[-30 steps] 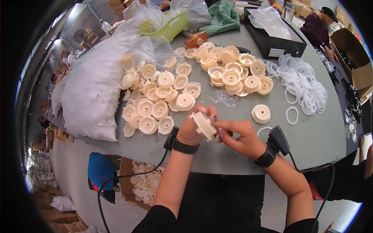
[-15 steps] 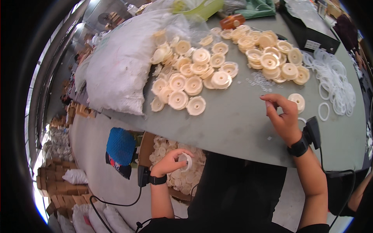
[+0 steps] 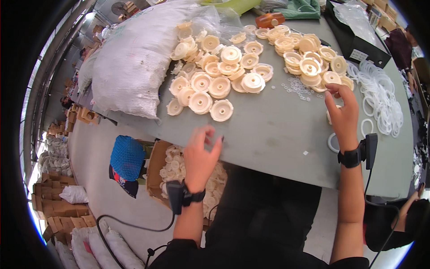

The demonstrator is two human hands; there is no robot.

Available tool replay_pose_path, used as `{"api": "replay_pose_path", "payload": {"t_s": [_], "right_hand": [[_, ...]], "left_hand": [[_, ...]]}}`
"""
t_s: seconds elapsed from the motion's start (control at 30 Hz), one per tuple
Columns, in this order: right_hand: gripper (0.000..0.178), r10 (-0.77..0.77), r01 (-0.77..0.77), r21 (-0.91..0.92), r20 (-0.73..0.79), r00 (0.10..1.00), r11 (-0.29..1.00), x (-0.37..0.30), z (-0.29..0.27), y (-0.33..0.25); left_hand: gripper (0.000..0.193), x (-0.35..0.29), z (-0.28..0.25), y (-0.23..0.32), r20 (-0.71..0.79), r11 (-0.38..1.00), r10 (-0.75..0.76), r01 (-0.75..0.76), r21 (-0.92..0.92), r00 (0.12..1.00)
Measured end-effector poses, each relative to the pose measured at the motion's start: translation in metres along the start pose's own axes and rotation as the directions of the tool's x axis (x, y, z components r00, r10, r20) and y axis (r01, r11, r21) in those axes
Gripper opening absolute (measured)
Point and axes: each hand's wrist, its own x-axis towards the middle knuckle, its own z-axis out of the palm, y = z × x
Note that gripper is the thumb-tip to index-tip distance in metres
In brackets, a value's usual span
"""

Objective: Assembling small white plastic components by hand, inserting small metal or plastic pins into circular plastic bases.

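Note:
My left hand (image 3: 200, 157) is over the table's near edge, above the carton of cream parts, with its fingers apart and nothing in them. Ahead of it lies a loose heap of cream plastic wheels (image 3: 221, 110), round with a hub in the middle. My right hand (image 3: 345, 114) has its thumb and curled forefinger apart, at the near edge of a second pile of cream wheels (image 3: 310, 67). One more cream wheel (image 3: 329, 115) is mostly covered by this hand. Small clear rings (image 3: 299, 88) are scattered left of it, and a white ring (image 3: 333, 142) lies by the wrist.
Large white rings (image 3: 384, 98) are heaped at the right, below a black box (image 3: 358, 38). A white woven sack (image 3: 130, 62) fills the table's left. An orange-brown mallet-like head (image 3: 269, 20) lies at the back. Below the table is the cardboard carton (image 3: 155, 168) of cream parts.
My left hand has let go of the pale round part over the carton and risen to the table edge. My right hand has moved right and forward to the right-hand pile.

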Motion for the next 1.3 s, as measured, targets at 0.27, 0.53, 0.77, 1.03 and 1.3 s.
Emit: {"api": "replay_pose_path", "payload": {"t_s": [0.27,0.53,0.77,1.03,1.3], "right_hand": [[0.019,0.333,-0.311,-0.138,0.188,0.924,0.94,0.01,-0.028,0.059],[0.015,0.324,-0.333,0.001,0.229,0.918,0.943,0.004,-0.007,0.036],[0.023,-0.001,0.012,-0.162,0.068,0.998,0.987,0.015,0.006,0.011],[0.022,-0.043,0.082,-0.133,0.272,0.961,0.988,0.106,0.082,0.034],[0.02,0.19,0.146,-0.388,0.703,0.686,0.91,0.157,0.109,0.064]], "left_hand": [[0.017,0.041,0.056,-0.008,-0.121,0.934,0.278,-0.239,0.265,0.953],[0.016,0.009,0.074,0.031,0.12,0.682,0.117,0.008,-0.731,0.986],[0.023,0.008,0.081,0.045,0.003,0.966,0.26,-0.26,-0.002,0.966],[0.04,0.007,0.074,0.043,0.08,0.957,0.286,-0.28,-0.08,0.955],[0.036,0.008,0.07,0.041,0.078,0.953,0.277,-0.264,-0.146,0.958]]}}
